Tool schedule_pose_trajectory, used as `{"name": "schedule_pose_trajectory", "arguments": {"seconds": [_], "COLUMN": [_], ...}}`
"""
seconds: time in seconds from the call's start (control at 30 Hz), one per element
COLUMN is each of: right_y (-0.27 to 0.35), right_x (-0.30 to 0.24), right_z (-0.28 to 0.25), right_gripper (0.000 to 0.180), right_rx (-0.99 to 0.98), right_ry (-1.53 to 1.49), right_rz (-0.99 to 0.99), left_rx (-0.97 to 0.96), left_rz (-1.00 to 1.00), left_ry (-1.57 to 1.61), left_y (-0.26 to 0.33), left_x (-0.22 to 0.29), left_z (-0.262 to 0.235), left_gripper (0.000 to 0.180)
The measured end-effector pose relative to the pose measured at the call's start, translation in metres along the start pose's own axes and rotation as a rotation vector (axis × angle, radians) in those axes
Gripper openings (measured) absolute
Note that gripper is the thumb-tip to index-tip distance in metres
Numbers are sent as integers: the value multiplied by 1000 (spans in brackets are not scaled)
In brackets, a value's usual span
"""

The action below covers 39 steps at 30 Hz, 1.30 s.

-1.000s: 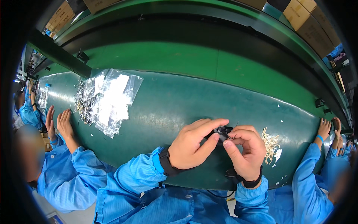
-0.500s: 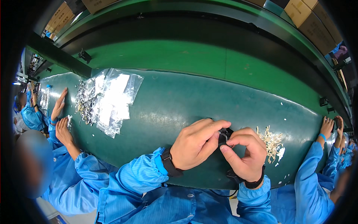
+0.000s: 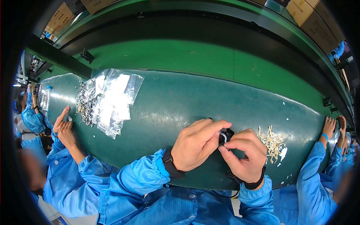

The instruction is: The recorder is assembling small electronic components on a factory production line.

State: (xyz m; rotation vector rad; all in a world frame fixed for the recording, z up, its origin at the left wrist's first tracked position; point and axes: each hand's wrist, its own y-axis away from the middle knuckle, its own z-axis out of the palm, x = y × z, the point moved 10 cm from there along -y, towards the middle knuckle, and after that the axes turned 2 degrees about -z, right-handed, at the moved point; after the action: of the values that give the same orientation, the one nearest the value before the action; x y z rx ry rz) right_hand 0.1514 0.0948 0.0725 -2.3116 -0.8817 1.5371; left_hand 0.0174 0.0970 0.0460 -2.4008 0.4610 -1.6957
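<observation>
Here both hands meet over the near edge of the green counter (image 3: 180,101). The left hand (image 3: 197,144) curls its fingers around a small black part (image 3: 225,134), and the right hand (image 3: 243,155) pinches the same part from the other side, thumb and forefinger pressed together on it. Just right of them lies a heap of pale wire pieces (image 3: 273,142). Clear plastic bags (image 3: 110,99) sit well apart to the left, near a co-worker's hands (image 3: 63,127).

Single head-worn fisheye view, looking steeply down and forward onto the green surface (image 3: 180,108). Close range: both hands (image 3: 221,150) sit low centre. Straight edges bow near rim; neighbours' sleeves at both sides.
</observation>
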Motion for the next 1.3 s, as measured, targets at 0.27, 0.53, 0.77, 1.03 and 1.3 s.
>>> {"name": "schedule_pose_trajectory", "arguments": {"seconds": [0.27, 0.53, 0.77, 1.03, 1.3], "right_y": [0, -1, -3, -3, -2], "right_x": [1, 0, -2, -1, 4], "right_z": [0, 0, 1, 1, 2], "right_gripper": [25, 23, 23, 23, 24], "right_rx": [13, 24, 11, 5, -3], "right_ry": [4, 32, 126, 147, 140], "right_rz": [14, 12, -12, -4, 37], "left_rx": [2, 27, 26, 38, 42], "left_rz": [11, -5, -10, -5, -13], "left_ry": [-2, 14, 10, 13, 18], "left_y": [0, 0, 0, -1, -1], "left_x": [2, 1, 0, 0, 0], "left_z": [1, 0, 0, -1, -5], "left_gripper": [29, 30, 28, 27, 28]}}
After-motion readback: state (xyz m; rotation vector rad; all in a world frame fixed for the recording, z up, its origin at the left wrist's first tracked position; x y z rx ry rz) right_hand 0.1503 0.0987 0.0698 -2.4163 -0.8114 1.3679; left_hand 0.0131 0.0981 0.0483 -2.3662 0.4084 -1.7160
